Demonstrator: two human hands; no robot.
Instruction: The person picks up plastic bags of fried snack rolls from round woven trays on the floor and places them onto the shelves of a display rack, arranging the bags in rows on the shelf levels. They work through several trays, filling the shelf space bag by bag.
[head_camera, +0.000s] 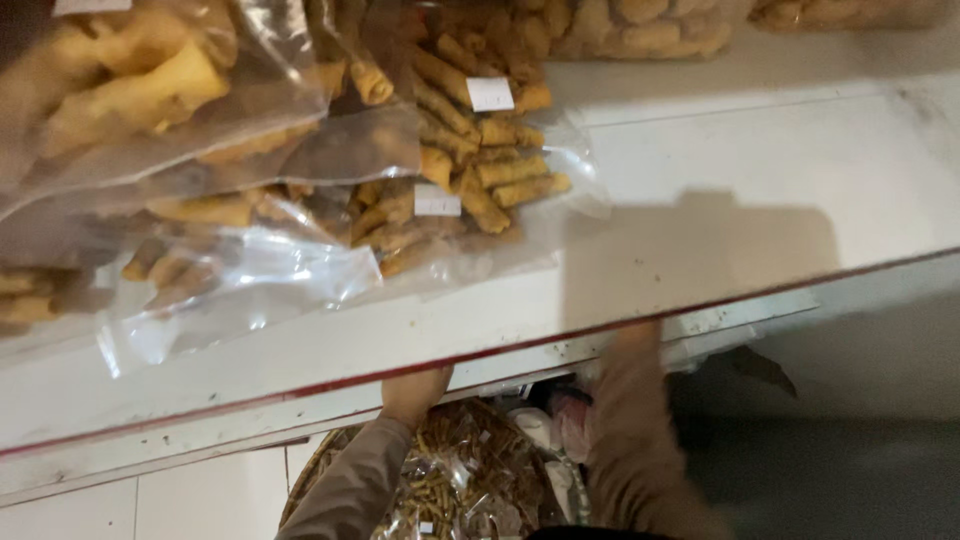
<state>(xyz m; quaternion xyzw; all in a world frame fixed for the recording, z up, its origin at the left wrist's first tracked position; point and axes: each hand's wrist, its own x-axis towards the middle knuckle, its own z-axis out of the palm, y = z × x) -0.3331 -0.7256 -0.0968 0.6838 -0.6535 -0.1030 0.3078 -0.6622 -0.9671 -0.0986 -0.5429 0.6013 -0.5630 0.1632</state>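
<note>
Reaching under the white table (700, 180), the left hand (415, 393) sits above a woven basket (320, 470) of bagged fried snacks (455, 470); its fingers are hidden, so grip is unclear. Right hand (632, 345) is blurred, likewise unclear. Lifting a bag calls for a gentle hold, since fried sticks likely crush.

1. A round woven basket (318, 470) sits low under the white shelf, with only part of its rim showing at the left.
2. Clear bags of thin brown stick snacks (455, 470) are heaped inside it, crinkled and glossy, some bearing small white labels.
3. The left hand (413, 393) reaches up over the bags to the shelf's underside edge, its fingers hidden behind that edge.
4. The right hand's place is blurred; only its brown sleeve (630, 420) rises beside the bags.
</note>
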